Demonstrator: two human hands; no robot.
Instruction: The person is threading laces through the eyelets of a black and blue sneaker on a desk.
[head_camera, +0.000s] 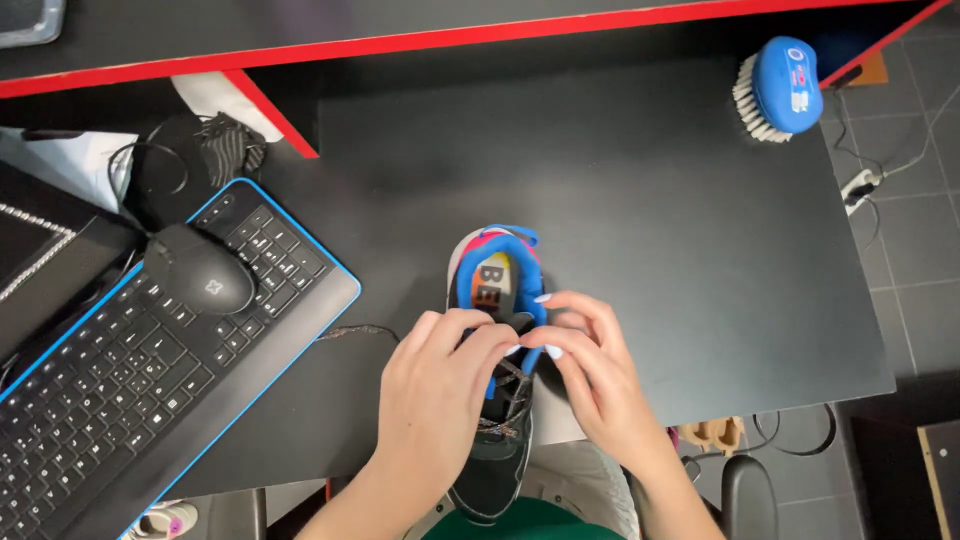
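Sneaker (497, 400) (blue-lined), hands (520, 385) on laces (512, 392)

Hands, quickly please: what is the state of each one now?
Left hand: fingers closed, pinching the laces of the sneaker.
Right hand: fingers curled on the same laces, near the shoe's tongue.

Home computer desk: black desk (650, 200) with red trim, keyboard (150, 370), mouse (200, 270), tiled floor (915, 240), cables.
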